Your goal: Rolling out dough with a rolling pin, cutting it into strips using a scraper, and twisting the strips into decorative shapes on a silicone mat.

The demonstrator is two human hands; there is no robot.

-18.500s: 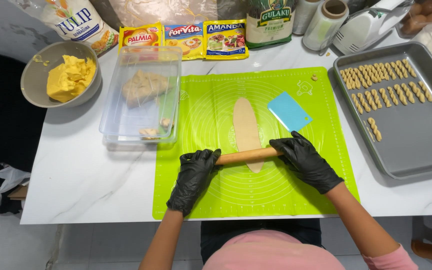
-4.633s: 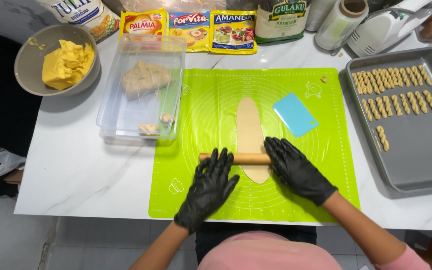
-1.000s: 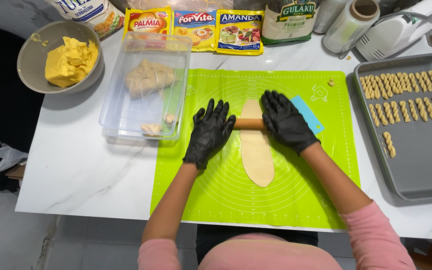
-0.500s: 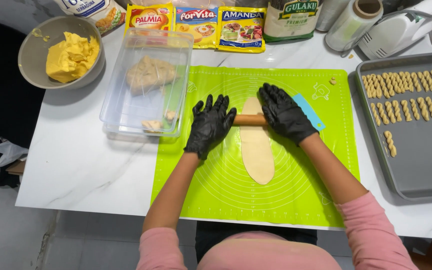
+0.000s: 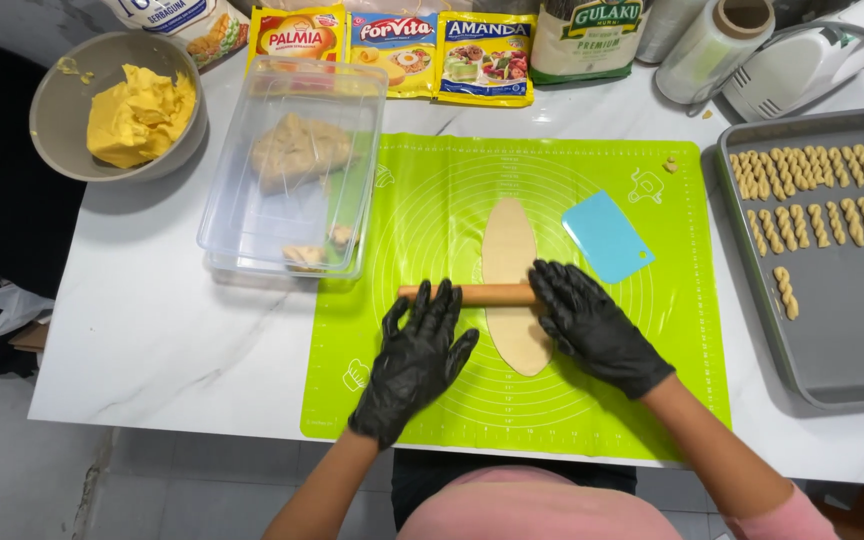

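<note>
We have both hands in black gloves flat on a wooden rolling pin (image 5: 477,294) that lies crosswise over a long oval strip of dough (image 5: 512,280) on the green mat (image 5: 432,200). Our left hand (image 5: 420,358) is open, fingers spread, its fingertips resting on the pin's left part, palm over the mat below it. Our right hand (image 5: 592,325) is open too, fingers stretched over the pin's right end and pressing down on it, with the palm lying across the dough's lower right edge. Neither hand closes around the pin. The dough runs from near the mat's middle down toward us, and the pin crosses it a little below its midpoint. Just right of the dough's upper half lies a light blue scraper (image 5: 609,236), apart from it. Left of the mat stands a clear plastic tub (image 5: 292,170) with a lump of dough inside, partly overlapping the mat's corner. Further left on the white desk (image 5: 172,330) sits a grey bowl (image 5: 72,100) of yellow butter. On the right a metal tray (image 5: 852,330) carries rows of small twisted dough pieces. Packets line the desk's far edge.
</note>
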